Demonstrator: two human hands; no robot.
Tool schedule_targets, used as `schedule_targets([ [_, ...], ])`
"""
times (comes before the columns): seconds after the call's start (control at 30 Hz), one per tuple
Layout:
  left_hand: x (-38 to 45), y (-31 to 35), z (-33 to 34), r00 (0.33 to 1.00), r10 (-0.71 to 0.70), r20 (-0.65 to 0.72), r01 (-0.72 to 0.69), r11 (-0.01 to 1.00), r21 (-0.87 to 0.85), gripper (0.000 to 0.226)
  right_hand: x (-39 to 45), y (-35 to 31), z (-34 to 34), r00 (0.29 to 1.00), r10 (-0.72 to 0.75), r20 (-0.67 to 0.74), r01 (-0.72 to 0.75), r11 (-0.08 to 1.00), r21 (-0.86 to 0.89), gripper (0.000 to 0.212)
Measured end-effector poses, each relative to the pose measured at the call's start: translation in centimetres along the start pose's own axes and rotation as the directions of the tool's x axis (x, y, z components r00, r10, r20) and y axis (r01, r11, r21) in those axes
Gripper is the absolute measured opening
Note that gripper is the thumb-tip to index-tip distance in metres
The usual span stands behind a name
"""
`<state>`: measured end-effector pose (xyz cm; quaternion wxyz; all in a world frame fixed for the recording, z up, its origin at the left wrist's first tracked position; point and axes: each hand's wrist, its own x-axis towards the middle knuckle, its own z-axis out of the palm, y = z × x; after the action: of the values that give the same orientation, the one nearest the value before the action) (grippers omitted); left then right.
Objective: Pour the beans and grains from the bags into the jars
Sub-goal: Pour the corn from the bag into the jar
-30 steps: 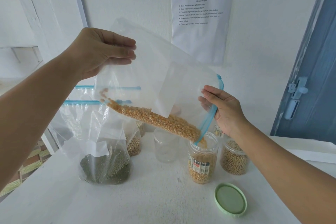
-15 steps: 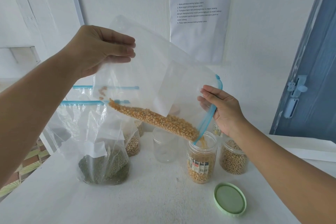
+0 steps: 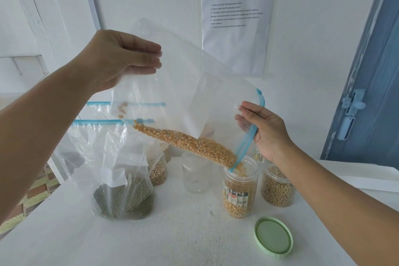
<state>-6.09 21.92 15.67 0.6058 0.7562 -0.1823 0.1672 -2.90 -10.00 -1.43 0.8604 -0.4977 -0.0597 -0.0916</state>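
Note:
A clear zip bag point(image 3: 185, 84) with a blue seal hangs tilted over the table, yellow corn kernels point(image 3: 190, 143) sliding toward its low mouth. My left hand point(image 3: 121, 58) pinches the bag's raised bottom corner. My right hand point(image 3: 265, 131) holds the blue-edged mouth just above an open labelled jar point(image 3: 238, 192), which is partly filled with corn. Kernels drop from the mouth into that jar.
An empty clear jar point(image 3: 195, 175) stands left of the corn jar, and a jar of pale beans point(image 3: 277, 188) stands right of it. A bag of green beans point(image 3: 124, 198) sits at front left, more bags behind. A green lid point(image 3: 273, 236) lies on the white table point(image 3: 172, 239).
Corn has kept sliding down the bag into the jar, leaving less in the bag. Both hands hold about the same pose.

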Motion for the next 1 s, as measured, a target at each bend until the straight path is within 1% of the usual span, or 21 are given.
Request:
schedule_targets([
  [0.13, -0.05, 0.23, 0.07, 1.0, 0.001, 0.003, -0.001, 1.0, -0.001, 0.033, -0.13, -0.11, -0.02, 1.0, -0.001, 0.002, 0.001, 1.0, -0.002, 0.02],
  [0.53, -0.12, 0.36, 0.09, 1.0, 0.005, 0.005, -0.005, 1.0, 0.006, 0.029, -0.49, -0.18, 0.06, 1.0, -0.008, 0.0, 0.008, 1.0, 0.011, 0.019],
  [0.83, -0.23, 0.28, -0.05, 1.0, 0.002, 0.005, -0.002, 1.0, -0.001, 0.033, -0.58, -0.25, 0.07, 1.0, -0.005, 0.008, 0.005, 1.0, 0.006, 0.019],
  [1.0, -0.24, 0.43, -0.11, 1.0, 0.01, 0.003, -0.01, 1.0, -0.002, 0.029, -0.45, -0.4, 0.14, 1.0, -0.008, 0.009, 0.008, 1.0, 0.006, 0.019],
])
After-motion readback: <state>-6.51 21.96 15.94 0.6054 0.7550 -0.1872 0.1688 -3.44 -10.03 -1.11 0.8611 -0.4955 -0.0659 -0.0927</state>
